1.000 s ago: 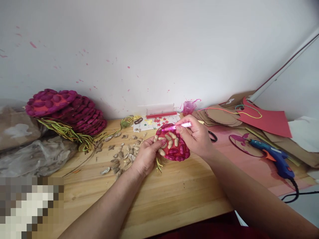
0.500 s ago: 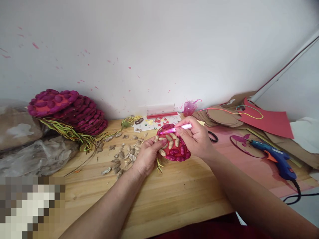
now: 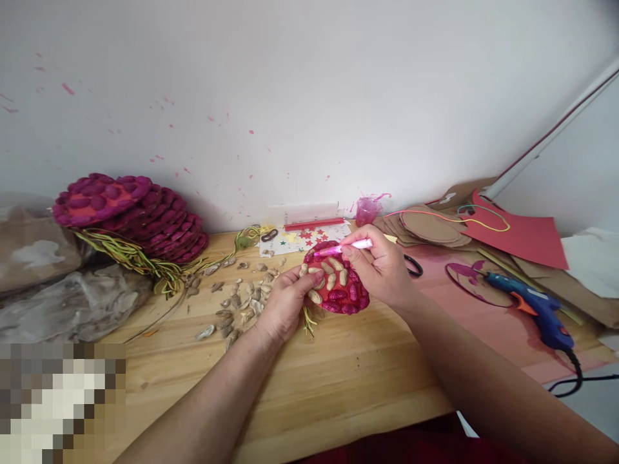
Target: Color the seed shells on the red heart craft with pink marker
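Observation:
My left hand grips a round red disc covered with peanut shells, its thumb pressing on the front. Shells around the right and top edges are magenta; those in the middle and on the left are bare tan. In my right hand is a marker with a white barrel and pink-stained front, its tip at the shells near the disc's upper edge. Yellow-green cords hang below the disc. Loose peanut shells lie on the table left of the disc.
Finished-looking magenta discs are stacked at left beside plastic bags. A pink-stained cup stands by the wall. At right lie cardboard circles, red paper and a blue glue gun with its cord.
The marker tip has shifted slightly to the right along the upper shells. My left hand and the disc hold almost the same position.

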